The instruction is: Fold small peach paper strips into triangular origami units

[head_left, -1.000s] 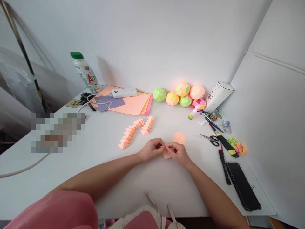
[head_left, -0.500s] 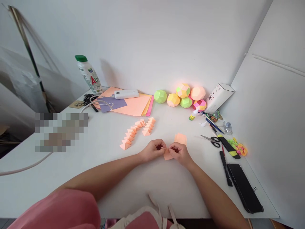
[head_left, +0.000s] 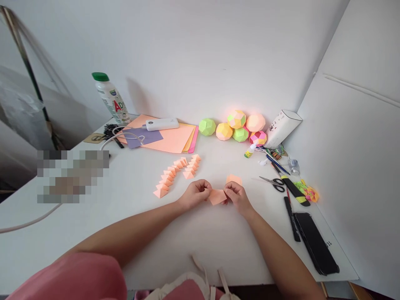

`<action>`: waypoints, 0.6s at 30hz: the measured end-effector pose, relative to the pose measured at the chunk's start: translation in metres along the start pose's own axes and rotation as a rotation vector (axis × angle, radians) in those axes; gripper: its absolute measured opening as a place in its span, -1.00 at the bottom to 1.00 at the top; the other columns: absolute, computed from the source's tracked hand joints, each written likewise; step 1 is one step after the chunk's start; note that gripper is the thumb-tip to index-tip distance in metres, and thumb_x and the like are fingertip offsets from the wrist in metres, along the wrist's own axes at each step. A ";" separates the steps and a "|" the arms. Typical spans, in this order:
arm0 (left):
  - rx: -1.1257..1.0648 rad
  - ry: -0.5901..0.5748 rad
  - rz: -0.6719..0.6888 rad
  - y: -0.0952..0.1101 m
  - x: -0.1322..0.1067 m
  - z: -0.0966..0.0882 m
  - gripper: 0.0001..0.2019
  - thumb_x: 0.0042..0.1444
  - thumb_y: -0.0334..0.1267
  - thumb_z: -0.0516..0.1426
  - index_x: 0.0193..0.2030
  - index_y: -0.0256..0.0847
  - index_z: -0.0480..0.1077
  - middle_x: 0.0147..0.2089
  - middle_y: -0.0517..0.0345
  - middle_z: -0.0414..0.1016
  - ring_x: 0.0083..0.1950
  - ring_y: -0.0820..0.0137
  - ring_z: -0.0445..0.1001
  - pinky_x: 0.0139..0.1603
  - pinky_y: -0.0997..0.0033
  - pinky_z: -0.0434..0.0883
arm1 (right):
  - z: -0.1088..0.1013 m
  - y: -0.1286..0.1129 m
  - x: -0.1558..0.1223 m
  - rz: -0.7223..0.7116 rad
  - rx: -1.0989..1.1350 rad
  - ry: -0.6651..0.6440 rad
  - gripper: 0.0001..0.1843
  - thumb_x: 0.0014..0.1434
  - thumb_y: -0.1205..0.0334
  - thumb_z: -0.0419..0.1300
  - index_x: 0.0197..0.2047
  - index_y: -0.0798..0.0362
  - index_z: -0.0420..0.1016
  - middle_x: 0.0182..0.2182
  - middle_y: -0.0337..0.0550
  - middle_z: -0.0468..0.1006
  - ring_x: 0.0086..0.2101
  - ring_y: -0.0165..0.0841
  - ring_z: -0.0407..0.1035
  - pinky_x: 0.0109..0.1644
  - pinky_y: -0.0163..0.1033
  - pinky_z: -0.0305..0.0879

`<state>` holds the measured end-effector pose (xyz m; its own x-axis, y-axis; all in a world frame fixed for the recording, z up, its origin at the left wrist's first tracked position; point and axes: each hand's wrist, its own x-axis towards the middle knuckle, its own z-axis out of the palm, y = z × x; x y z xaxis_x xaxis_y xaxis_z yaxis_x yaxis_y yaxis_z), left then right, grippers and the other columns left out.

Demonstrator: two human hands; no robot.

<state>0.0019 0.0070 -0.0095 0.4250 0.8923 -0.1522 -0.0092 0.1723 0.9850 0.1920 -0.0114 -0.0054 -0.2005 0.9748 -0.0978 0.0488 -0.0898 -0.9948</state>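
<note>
Between my two hands is a small piece of peach paper (head_left: 217, 196), partly folded, with its broad face toward me. My left hand (head_left: 196, 194) pinches its left corner between thumb and fingers. On the right side, my right hand (head_left: 238, 198) grips the opposite edge, its fingertips partly behind the paper. Just beyond the right hand lies another peach paper square (head_left: 234, 179) on the white table (head_left: 193, 246). Folded peach paper pieces stand in two rows, a longer curved row (head_left: 168, 177) and a shorter row (head_left: 191, 167), beyond my left hand.
Faceted paper balls (head_left: 224, 131) sit along the wall. Peach paper sheets (head_left: 173, 141) lie under a white power bank (head_left: 162, 124), near a bottle (head_left: 111, 100). To the right are a glue bottle (head_left: 250, 151), scissors (head_left: 273, 182), a cutter (head_left: 295, 191) and a black phone (head_left: 316, 243).
My hands have moved apart slightly, and the held paper has been lifted and turned so its face shows between them. The whole view has shifted a little.
</note>
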 end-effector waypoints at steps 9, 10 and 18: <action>0.087 -0.059 0.010 0.003 -0.004 0.001 -0.87 -0.03 -0.21 0.08 -0.44 -0.23 0.26 -0.54 0.27 0.26 -0.56 0.57 0.21 -0.58 0.58 0.20 | 0.005 0.009 0.000 0.027 -0.126 -0.030 -0.72 0.02 0.03 0.22 -0.37 0.10 0.46 -0.53 -0.23 0.42 -0.52 -0.46 0.27 -0.49 -0.36 0.23; 0.096 -0.059 0.012 0.003 -0.004 0.001 -0.87 -0.03 -0.21 0.08 -0.44 -0.23 0.26 -0.54 0.27 0.25 -0.56 0.57 0.20 -0.58 0.59 0.19 | 0.005 0.010 0.000 0.025 -0.134 -0.018 -0.71 0.01 0.02 0.22 -0.38 0.10 0.47 -0.53 -0.23 0.42 -0.53 -0.46 0.26 -0.50 -0.36 0.22; 0.098 -0.041 0.025 0.004 -0.004 0.002 -0.88 -0.05 -0.23 0.09 -0.47 -0.24 0.26 -0.57 0.29 0.23 -0.57 0.58 0.18 -0.61 0.59 0.17 | 0.003 0.011 0.001 0.016 -0.160 0.006 -0.71 0.00 0.01 0.23 -0.41 0.10 0.48 -0.54 -0.23 0.43 -0.55 -0.47 0.24 -0.51 -0.35 0.20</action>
<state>0.0016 0.0035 -0.0052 0.4620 0.8778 -0.1263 0.0677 0.1071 0.9919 0.1897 -0.0123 -0.0165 -0.1923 0.9748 -0.1130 0.2074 -0.0722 -0.9756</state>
